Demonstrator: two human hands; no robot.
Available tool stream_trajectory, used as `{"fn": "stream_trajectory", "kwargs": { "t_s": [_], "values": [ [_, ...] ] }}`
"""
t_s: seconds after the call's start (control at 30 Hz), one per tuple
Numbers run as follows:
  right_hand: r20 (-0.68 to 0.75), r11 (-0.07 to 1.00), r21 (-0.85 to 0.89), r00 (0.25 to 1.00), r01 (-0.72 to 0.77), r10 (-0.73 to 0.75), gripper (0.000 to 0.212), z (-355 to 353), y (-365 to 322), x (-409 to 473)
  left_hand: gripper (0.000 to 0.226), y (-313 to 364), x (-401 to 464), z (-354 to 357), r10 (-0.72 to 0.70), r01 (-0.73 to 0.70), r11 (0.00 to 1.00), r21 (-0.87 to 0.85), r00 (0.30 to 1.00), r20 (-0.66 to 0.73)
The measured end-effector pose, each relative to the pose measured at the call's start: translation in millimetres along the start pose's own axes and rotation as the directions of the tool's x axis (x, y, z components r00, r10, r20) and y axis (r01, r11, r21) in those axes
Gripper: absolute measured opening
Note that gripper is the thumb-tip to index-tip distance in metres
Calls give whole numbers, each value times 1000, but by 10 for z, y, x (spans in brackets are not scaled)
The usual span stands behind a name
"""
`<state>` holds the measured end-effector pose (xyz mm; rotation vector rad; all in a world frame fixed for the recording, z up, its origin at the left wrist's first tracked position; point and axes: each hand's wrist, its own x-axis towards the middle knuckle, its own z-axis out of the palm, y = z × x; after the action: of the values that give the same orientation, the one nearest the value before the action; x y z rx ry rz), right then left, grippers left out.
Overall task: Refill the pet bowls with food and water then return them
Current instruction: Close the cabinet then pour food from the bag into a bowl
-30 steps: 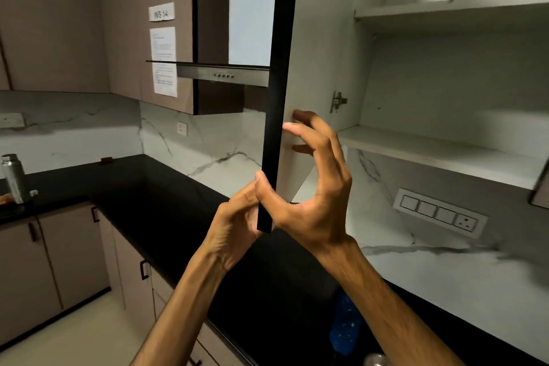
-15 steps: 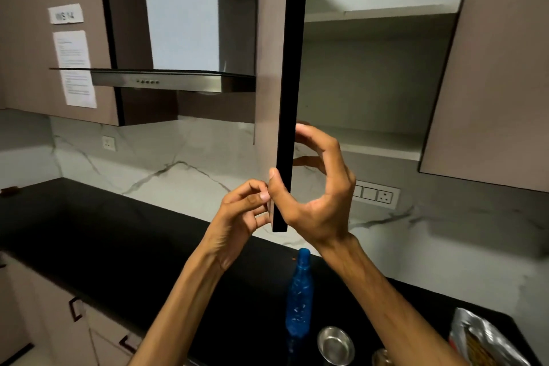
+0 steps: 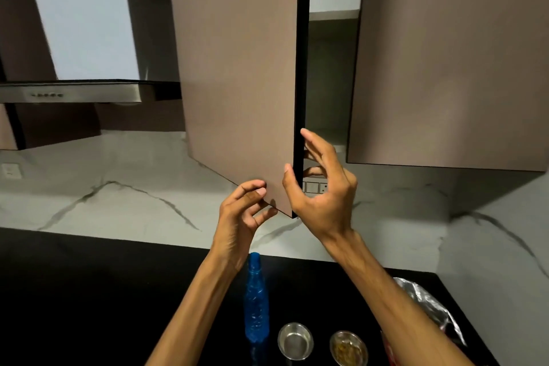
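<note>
One head-worn wide-angle view only, so we have no second view to overlap. We look forward and slightly up at the cabinet door (image 3: 237, 74), close in; the black countertop (image 3: 89, 291) fills the bottom edge and the range hood (image 3: 71, 92) sits upper left.

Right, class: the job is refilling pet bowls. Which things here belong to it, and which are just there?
Job:
blue plastic water bottle
round steel bowl
steel bowl holding brown food
silver foil bag

Just there:
brown cabinet door
steel cooker hood
white wall switches

Two steel bowls (image 3: 295, 341) (image 3: 348, 348) upright on counter (image 3: 89, 291)
</note>
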<state>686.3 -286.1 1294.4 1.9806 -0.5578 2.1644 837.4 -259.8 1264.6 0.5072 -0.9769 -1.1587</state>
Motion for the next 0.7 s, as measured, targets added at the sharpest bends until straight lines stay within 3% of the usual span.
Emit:
{"fn": "stream_trajectory", "kwargs": {
  "t_s": [0.17, 0.7],
  "values": [
    [38, 986, -169, 999, -6, 13, 58, -180, 343, -17, 32, -217, 170, 193, -6, 5, 999, -33, 999, -32],
    [105, 950, -313, 993, -18, 53, 63, -362, 1164, 93, 37, -710, 755, 403, -27, 27, 999, -30, 1000, -7]
  ]
}}
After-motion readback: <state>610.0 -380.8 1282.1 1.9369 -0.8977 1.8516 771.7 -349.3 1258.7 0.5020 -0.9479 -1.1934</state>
